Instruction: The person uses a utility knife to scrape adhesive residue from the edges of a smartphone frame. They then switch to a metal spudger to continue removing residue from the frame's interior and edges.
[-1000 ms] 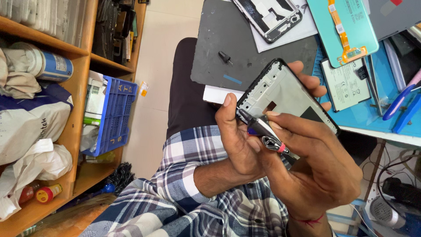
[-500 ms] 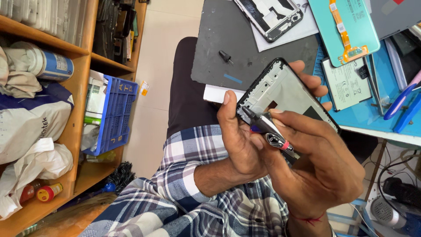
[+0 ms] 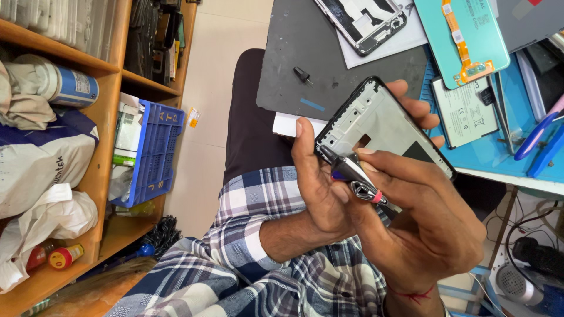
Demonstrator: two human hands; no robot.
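Above the lap, phone frame [image 3: 385,126] is gripped by left hand [image 3: 329,182]; tube nozzle [image 3: 352,173], pinched in right hand [image 3: 423,223], has been shifted slightly along frame's lower edge vs. earlier. Surface [image 3: 505,164] edge just beside; open room at left.

This is a phone repair shop. On the dark grey work mat [image 3: 329,64] lies an opened black phone body [image 3: 364,20], with a teal phone panel with an orange ribbon strip [image 3: 464,38] beside it. Wooden shelves [image 3: 108,117] hold a blue plastic crate [image 3: 153,152], white bags [image 3: 41,170] and a spray can [image 3: 61,85].
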